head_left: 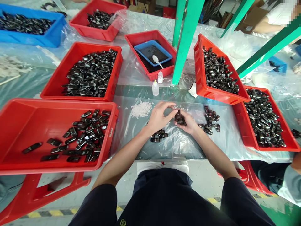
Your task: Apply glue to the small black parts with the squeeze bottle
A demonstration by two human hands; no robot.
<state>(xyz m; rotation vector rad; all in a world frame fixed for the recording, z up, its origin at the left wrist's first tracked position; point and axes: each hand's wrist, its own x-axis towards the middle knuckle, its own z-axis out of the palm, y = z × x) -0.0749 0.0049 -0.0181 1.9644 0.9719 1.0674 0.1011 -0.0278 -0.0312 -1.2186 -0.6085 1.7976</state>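
Your left hand [158, 116] and right hand [189, 123] meet over the plastic-covered tabletop [178, 144], fingers pinched together on a small stack of black pieces [180, 118]. Just below that stack lies a little cluster of pieces [159, 135]; to its right, a loose pile [210, 121]. Left of the stack sits a heap of white bits [141, 109], and above it two small bottles [157, 84]. Red trays [28, 122] of black pieces ring the stack.

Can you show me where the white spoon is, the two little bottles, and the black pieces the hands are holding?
white spoon [155, 58], head view, on its bowl.
little bottles [155, 88], head view, nearer bottle's body.
black pieces [180, 118], head view, top of the held stack.
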